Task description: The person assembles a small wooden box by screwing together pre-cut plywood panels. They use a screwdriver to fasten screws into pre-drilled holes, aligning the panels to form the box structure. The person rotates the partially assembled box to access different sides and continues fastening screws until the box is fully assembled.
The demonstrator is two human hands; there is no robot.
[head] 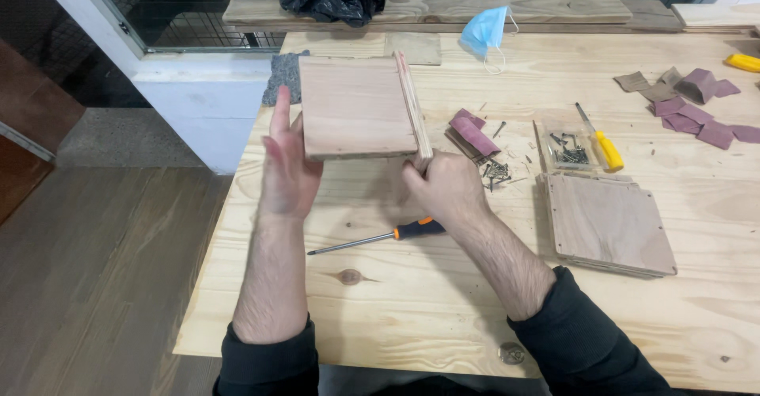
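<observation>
Left hand: my left hand (286, 166) is lying flat, fingers stretched out, against the left edge of the wooden panel (352, 107).
Right hand: my right hand (445, 186) is pinching the thin side strip (414, 103) at the panel's lower right corner.
Panel: I am holding it tilted up above the workbench (443, 301), upper centre of the frame.
Screwdriver: the orange-handled screwdriver (380, 237) is lying on the bench just below my right hand.
Stack: the flat wooden boards (608, 226) are resting at right of centre.
Screws: loose screws (496, 173) are lying near my right hand.
</observation>
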